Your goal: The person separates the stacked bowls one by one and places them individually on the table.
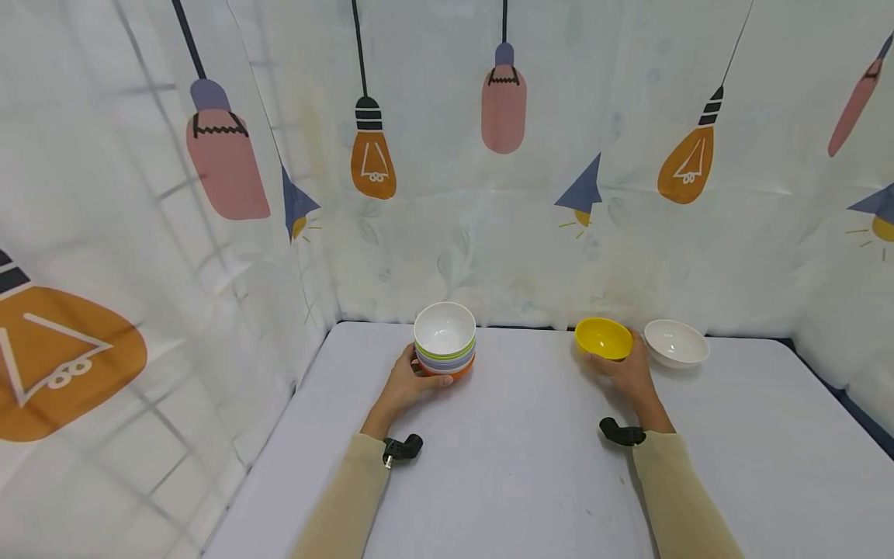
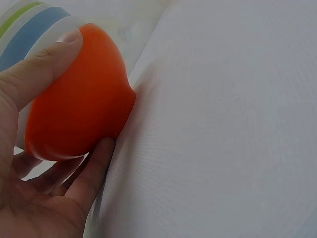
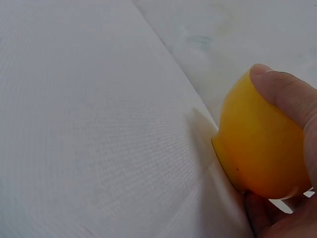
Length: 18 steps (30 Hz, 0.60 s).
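Note:
A stack of nested bowls [image 1: 445, 330] stands at the back left of the table, white on top, with green, blue and white rims below. Lowest in it is an orange bowl [image 2: 84, 99]. My left hand [image 1: 412, 382] grips the stack low down, thumb across the near side and fingers curled under the orange bowl's side. Farther right, my right hand [image 1: 632, 369] holds a yellow bowl [image 1: 604, 338] by its right side, thumb on the wall in the right wrist view and fingers at its foot [image 3: 230, 166]. The yellow bowl sits upright on the table.
A white bowl [image 1: 676, 344] stands just right of my right hand. The white table [image 1: 517, 466] ends at a patterned curtain [image 1: 433, 248] behind the bowls, and another curtain side hangs along the left. Each wrist wears a black camera mount [image 1: 403, 448].

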### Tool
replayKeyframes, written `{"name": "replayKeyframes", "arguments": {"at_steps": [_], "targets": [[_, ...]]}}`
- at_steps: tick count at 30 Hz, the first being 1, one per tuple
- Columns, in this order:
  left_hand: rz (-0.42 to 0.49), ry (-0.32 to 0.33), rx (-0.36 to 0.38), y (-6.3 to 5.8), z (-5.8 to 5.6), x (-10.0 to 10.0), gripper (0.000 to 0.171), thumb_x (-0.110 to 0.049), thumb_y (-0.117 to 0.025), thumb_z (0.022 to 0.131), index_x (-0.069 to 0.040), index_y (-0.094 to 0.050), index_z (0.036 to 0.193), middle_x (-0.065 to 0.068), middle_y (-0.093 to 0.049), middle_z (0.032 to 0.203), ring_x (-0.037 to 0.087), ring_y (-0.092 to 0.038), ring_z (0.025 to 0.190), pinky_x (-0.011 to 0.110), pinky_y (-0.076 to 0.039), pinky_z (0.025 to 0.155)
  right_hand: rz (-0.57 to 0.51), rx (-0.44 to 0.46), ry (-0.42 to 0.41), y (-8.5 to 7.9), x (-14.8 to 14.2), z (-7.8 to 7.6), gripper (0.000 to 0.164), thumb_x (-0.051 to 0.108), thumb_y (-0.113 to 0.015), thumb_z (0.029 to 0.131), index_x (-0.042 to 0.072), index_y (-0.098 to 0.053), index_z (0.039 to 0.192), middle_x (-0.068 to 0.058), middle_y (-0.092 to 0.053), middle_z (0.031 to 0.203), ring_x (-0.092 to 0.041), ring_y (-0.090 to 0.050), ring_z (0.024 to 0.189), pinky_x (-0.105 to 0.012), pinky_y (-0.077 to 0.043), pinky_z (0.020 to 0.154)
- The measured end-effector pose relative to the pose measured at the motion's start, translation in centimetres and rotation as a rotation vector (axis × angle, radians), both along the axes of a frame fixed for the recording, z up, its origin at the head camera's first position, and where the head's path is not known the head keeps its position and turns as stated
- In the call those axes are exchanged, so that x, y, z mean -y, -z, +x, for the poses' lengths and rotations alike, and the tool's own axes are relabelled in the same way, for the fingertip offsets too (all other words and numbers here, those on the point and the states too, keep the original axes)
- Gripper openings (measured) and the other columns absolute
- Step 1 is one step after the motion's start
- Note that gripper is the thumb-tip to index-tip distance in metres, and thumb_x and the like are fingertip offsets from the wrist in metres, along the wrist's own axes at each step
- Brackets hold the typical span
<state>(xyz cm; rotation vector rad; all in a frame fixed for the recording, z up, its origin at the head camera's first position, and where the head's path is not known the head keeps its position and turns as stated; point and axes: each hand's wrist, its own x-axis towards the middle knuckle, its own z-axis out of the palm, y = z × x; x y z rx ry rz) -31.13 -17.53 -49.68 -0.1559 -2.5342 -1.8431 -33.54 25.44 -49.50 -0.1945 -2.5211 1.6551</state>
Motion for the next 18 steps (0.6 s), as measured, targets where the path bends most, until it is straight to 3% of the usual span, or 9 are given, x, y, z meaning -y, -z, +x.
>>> {"name": "replayKeyframes", "arguments": {"at_steps": [10,18], "targets": [[0.018,0.003,0.009,-0.53,0.34,-0.14,0.101,-0.021,-0.092,0.077,-0.008,-0.032,0.157,0.016,-0.048,0.152,0.036,-0.053,0.135,0.053,-0.044,0.113,0.003,-0.010,0.017,0.02,0.01,-0.02,0.112,0.026,-0.083,0.087,0.007,-0.003,0.162,-0.025,-0.021,0.159,-0.042,-0.031,0.143,-0.059,-0.027,0.123],[0.055,0.000,0.004,0.09,-0.05,0.01,0.098,-0.019,-0.093,0.075,-0.009,-0.036,0.154,0.013,-0.051,0.148,0.034,-0.055,0.130,0.051,-0.046,0.111,0.012,-0.013,0.027,-0.09,0.20,0.08,0.110,0.027,-0.083,0.087,0.005,-0.005,0.161,-0.026,-0.022,0.158,-0.043,-0.031,0.142,-0.059,-0.027,0.124]]}}
